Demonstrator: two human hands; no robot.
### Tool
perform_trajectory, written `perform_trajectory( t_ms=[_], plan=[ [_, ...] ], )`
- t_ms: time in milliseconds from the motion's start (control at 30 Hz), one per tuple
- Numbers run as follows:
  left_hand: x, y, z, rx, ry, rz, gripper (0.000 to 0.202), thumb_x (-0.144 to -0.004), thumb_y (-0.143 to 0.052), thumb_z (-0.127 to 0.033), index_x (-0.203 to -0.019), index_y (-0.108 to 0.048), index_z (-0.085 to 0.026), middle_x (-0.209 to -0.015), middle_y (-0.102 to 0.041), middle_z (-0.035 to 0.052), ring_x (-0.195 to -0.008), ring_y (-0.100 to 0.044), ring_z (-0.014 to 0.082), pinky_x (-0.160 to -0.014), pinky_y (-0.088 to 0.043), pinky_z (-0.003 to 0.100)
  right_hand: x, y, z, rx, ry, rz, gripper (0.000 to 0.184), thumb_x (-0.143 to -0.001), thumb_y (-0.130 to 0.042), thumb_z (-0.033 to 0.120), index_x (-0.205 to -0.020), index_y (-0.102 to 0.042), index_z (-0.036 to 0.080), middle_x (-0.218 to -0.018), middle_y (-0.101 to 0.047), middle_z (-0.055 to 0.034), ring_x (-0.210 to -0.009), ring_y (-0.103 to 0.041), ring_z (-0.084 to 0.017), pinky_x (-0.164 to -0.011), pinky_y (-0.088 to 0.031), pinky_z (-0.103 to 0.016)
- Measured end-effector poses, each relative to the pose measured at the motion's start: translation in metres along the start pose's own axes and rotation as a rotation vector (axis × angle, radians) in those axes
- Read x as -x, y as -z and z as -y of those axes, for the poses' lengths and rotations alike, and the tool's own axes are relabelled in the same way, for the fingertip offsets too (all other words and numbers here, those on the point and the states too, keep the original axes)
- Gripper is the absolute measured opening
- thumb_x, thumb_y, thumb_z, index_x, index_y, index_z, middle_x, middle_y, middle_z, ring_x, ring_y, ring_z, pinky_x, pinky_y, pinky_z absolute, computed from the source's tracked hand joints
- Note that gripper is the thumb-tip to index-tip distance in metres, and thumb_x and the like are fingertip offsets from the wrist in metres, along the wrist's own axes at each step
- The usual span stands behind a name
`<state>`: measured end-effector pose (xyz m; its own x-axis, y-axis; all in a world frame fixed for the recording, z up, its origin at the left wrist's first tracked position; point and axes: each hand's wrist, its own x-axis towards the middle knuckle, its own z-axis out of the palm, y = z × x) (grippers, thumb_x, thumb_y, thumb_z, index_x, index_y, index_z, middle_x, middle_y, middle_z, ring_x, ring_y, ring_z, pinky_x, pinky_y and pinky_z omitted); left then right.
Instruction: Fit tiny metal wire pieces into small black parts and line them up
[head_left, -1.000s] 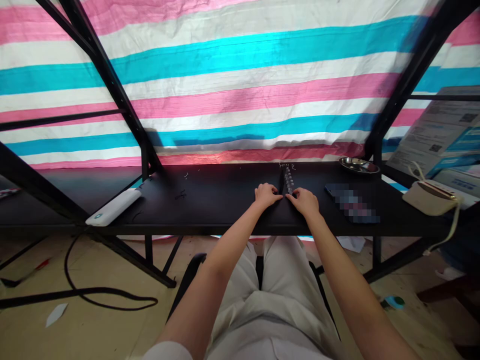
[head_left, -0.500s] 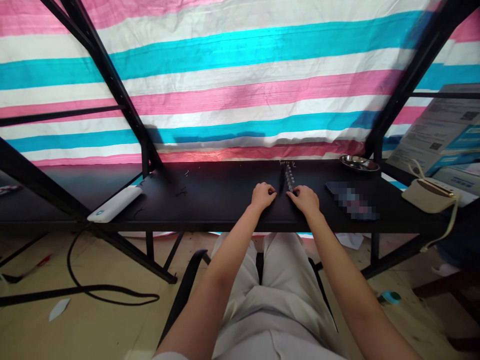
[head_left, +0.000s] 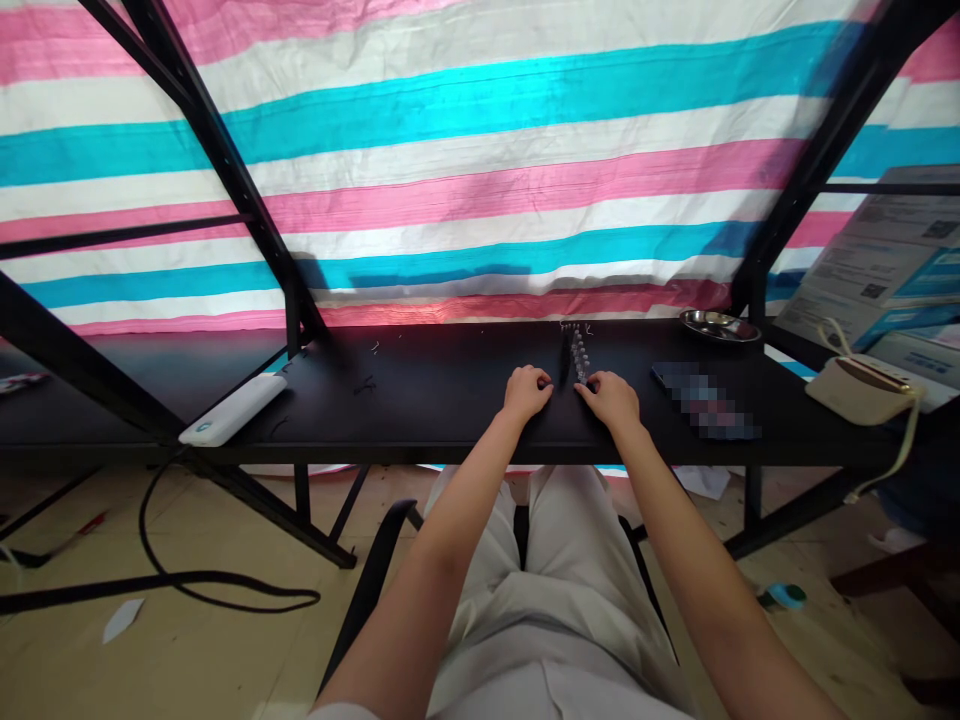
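Note:
Both my hands rest on the black table (head_left: 420, 400) in front of me. My left hand (head_left: 527, 391) has its fingers curled, pressing on the near end of a dark strip (head_left: 564, 362) that runs away from me. My right hand (head_left: 611, 398) is also curled, its fingertips pinched at the near end of a row of small silvery beads (head_left: 578, 356) beside the strip. What the fingers grip is too small to make out. My forearms reach out over my lap in white trousers.
A white power bank (head_left: 234, 409) lies at the table's left edge, a cable hanging to the floor. A dark phone (head_left: 701, 400) and a steel dish (head_left: 718, 325) sit to the right, a beige pouch (head_left: 862, 390) further right. Black frame bars slant in front of striped sheeting.
My hands have drawn slightly apart: one second ago their fingertips met near the strip's end, now a small gap shows. The view has shifted a little.

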<state>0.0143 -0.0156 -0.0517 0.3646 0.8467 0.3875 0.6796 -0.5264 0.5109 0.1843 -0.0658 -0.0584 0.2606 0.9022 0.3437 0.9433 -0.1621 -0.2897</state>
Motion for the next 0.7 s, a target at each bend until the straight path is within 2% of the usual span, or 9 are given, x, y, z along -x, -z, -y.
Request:
perform_trajectory(
  t_ms=[200,367,500,700],
  plan=[
    [0.005,0.006,-0.007,-0.010,-0.156,-0.101,0.034,-0.080,-0.056,-0.023,-0.113,-0.058,-0.019,-0.090,-0.060,0.0033,-0.085,-0.051,0.0171,-0.081,-0.044,0.029,-0.001,0.000,0.001,0.005,0.005,0.006,0.033,-0.084,-0.048,0.046,-0.095,-0.062,0.019,-0.095,-0.063,-0.0084,-0.089,-0.057,-0.020,-0.070,-0.038,-0.029],
    [0.009,0.009,-0.016,-0.165,-0.265,-0.033,0.045,-0.087,-0.046,-0.025,-0.132,-0.045,-0.024,-0.103,-0.057,0.0047,-0.092,-0.050,0.0181,-0.084,-0.042,0.030,-0.002,0.000,0.002,0.005,0.002,0.032,0.031,-0.084,-0.048,0.045,-0.095,-0.061,0.019,-0.096,-0.063,-0.0076,-0.090,-0.057,-0.021,-0.069,-0.038,-0.028],
    [0.009,0.005,-0.018,-0.287,-0.284,0.042,0.048,-0.090,-0.040,-0.024,-0.138,-0.036,-0.027,-0.108,-0.054,0.0061,-0.095,-0.049,0.0193,-0.080,-0.042,0.030,-0.002,0.002,0.003,0.011,0.004,0.034,0.031,-0.085,-0.047,0.044,-0.095,-0.061,0.018,-0.097,-0.063,-0.0081,-0.090,-0.058,-0.020,-0.069,-0.038,-0.028],
    [0.009,0.000,-0.018,-0.292,-0.248,0.058,0.047,-0.091,-0.038,-0.023,-0.137,-0.037,-0.026,-0.113,-0.053,0.0079,-0.098,-0.048,0.0206,-0.080,-0.039,0.030,-0.002,0.002,0.004,0.001,0.002,0.034,0.030,-0.084,-0.047,0.044,-0.094,-0.061,0.019,-0.097,-0.063,-0.0079,-0.090,-0.058,-0.021,-0.070,-0.039,-0.029]
  ],
)
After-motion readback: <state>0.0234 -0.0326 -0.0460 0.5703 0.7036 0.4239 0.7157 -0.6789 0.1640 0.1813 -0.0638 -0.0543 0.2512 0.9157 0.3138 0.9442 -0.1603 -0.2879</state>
